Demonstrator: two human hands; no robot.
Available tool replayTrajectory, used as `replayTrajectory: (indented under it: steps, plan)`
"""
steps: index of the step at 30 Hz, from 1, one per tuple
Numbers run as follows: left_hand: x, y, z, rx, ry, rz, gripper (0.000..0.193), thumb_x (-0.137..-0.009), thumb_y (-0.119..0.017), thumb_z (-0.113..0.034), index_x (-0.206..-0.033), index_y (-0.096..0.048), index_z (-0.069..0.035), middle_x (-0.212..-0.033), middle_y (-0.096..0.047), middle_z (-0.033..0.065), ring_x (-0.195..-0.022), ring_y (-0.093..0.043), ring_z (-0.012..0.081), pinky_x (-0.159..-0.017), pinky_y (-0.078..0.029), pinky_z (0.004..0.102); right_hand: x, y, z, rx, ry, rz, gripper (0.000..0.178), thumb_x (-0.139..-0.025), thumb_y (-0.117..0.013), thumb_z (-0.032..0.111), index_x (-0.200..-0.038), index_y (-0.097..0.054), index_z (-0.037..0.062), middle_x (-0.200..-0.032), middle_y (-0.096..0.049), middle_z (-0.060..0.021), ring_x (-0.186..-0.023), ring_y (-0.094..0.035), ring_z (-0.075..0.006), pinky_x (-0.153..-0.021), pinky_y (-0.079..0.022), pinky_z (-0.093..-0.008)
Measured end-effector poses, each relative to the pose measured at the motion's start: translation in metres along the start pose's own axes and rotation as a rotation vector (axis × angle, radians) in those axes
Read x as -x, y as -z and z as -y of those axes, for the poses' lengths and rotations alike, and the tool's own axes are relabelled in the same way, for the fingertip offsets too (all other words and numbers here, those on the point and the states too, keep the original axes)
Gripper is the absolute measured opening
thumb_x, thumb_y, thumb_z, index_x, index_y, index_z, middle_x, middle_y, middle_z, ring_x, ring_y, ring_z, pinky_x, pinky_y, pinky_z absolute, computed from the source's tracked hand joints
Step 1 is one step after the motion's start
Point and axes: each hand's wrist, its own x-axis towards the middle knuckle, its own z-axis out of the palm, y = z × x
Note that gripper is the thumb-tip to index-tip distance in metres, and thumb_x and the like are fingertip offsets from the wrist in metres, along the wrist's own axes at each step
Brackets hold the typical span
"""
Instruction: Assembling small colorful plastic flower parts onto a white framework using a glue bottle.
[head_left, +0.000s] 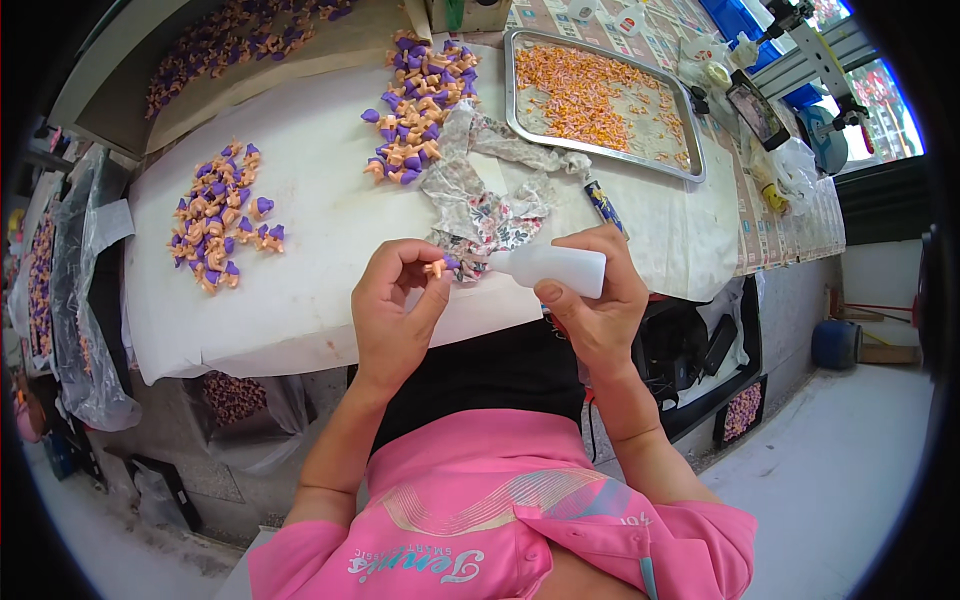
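Note:
Between the thumb and fingers of my left hand (392, 312) is a small figurine (436, 269), peach-coloured with a purple part. My right hand (607, 310) is wrapped around a white squeeze bottle (562, 270), tilted sideways. Its nozzle points left at the figurine's purple end; whether the two touch, I cannot tell. Beneath them lies a crumpled floral cloth (505, 215). Similar peach and purple figurines form a loose pile (213, 218) on the left and a larger pile (422, 105) farther back.
A metal tray (612, 153) with many tiny orange and pink pieces stands at the back right. A dark blue tube (604, 207) lies beside the cloth. A phone on a stand (757, 110) is at the far right. More figurines fill a box-like shelf (235, 45) at the back left.

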Motion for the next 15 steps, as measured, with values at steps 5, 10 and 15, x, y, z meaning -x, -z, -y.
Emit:
replayTrajectory:
  steps: [5,10,15]
  plan:
    - [0.0032,0.0024,0.0006,0.333,0.393,0.048,0.019,-0.089,-0.062,0.000,-0.107,-0.057,0.003,-0.092,-0.062,0.0056,-0.082,-0.063,0.0108,-0.078,-0.052,0.0242,0.0026,-0.0058,0.0086,0.075,0.042,-0.016,0.034,-0.074,-0.083,0.017,-0.099,-0.067,0.0007,-0.087,-0.061,-0.0069,-0.080,-0.058,-0.0166,-0.068,-0.045,-0.0260]
    - [0.0030,0.0028,0.0041,0.311,0.370,0.051,0.020,-0.089,-0.062,0.000,-0.109,-0.057,0.003,-0.093,-0.062,0.0057,-0.083,-0.063,0.0112,-0.079,-0.052,0.0246,0.0031,-0.0061,0.0046,0.200,0.111,0.009,0.033,-0.074,-0.083,0.019,-0.098,-0.068,0.0016,-0.084,-0.062,-0.0075,-0.074,-0.059,-0.0168,-0.063,-0.045,-0.0265]
    - [0.0032,0.0029,0.0059,0.330,0.377,0.052,0.021,-0.089,-0.062,0.000,-0.109,-0.057,0.004,-0.093,-0.062,0.0057,-0.083,-0.063,0.0113,-0.079,-0.052,0.0244,0.0037,-0.0066,0.0031,0.248,0.123,0.021,0.034,-0.074,-0.083,0.020,-0.098,-0.068,0.0021,-0.084,-0.062,-0.0078,-0.071,-0.059,-0.0171,-0.060,-0.046,-0.0269]
